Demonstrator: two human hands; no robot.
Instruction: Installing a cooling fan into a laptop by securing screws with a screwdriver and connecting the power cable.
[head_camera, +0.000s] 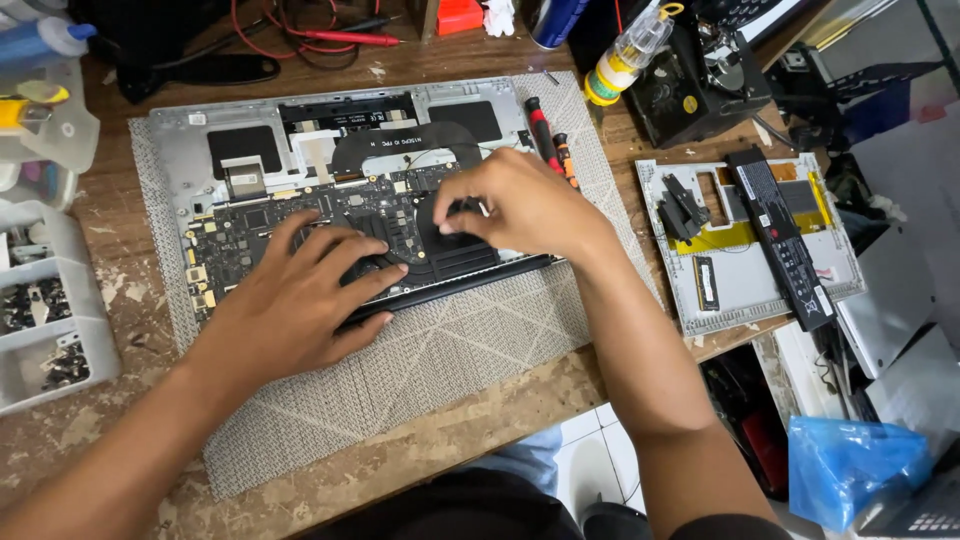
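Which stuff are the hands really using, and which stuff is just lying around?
In use:
- left hand flat on the opened silver laptop
- right hand pinching at its black round fan part
- grey woven mat underneath

Lying about:
- red-handled screwdriver
- long black battery on the removed silver cover
- clear glue bottle
- blue plastic bag

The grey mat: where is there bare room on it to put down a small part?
The grey mat is bare in front of the opened laptop, between the left hand and the right forearm, down to the table's near edge. The strip at its right holds only the screwdrivers. The far table edge is crowded.
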